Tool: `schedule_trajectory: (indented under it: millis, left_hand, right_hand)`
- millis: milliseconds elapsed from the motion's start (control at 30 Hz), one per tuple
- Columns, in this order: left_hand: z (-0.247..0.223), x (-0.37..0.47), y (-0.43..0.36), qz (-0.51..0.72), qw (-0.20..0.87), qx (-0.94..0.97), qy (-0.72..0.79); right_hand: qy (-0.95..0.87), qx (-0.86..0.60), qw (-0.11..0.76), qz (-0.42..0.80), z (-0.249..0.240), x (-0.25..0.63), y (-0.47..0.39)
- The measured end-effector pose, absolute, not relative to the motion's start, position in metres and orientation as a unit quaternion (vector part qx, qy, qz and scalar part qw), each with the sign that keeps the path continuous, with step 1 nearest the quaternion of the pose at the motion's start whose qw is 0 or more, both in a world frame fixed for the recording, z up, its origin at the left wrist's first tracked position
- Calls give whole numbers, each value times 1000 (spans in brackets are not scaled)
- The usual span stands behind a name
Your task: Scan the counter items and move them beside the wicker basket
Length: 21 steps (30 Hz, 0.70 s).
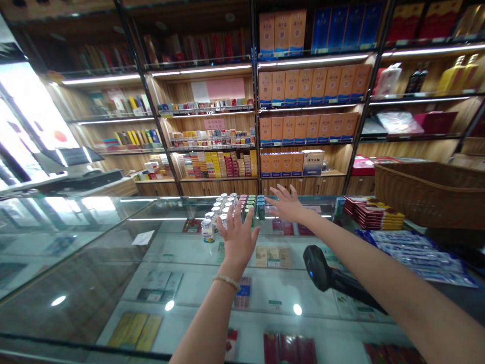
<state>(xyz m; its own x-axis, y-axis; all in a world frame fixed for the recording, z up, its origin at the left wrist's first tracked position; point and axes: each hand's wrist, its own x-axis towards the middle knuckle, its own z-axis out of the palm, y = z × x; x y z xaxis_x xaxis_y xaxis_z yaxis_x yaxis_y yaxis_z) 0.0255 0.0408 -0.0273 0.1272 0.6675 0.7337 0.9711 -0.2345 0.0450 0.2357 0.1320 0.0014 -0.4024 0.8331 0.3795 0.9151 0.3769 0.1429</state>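
Note:
Rows of small white-capped jars point(208, 231) stand on the glass counter, with pink, green point(249, 206) and blue point(260, 208) containers lined up to their right. My left hand point(238, 235), a beaded bracelet at its wrist, is spread in front of the jars and hides part of them; whether it touches any cannot be told. Just right of the blue containers, my right hand point(287, 203) has its fingers apart and holds nothing. Below my right forearm lies a black handheld scanner point(320, 268).
A wicker basket point(428, 194) sits at the right, beside stacked red and yellow packets point(373, 212) and blue-white packages point(417, 253). A paper slip point(143, 238) lies at left. Boxed goods fill shelves point(306, 106) behind the glass counter point(182, 303).

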Motion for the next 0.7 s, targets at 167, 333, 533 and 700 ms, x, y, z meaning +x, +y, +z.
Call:
schedule_trajectory:
  millis: [167, 333, 533, 700]
  left_hand:
    - [-30, 26, 44, -320, 236, -709, -582]
    - [-28, 28, 42, -308, 234, -708, -591]
    - [-31, 27, 44, -311, 236, -708, -589]
    - [-34, 26, 46, -311, 230, -704, -595]
  right_hand:
    - [-831, -520, 113, -162, 0, 222, 148]
    - [-840, -493, 128, -186, -6, 216, 153]
    - [-830, -516, 161, -137, -2, 210, 159]
    - [-816, -553, 156, -71, 10, 199, 165]
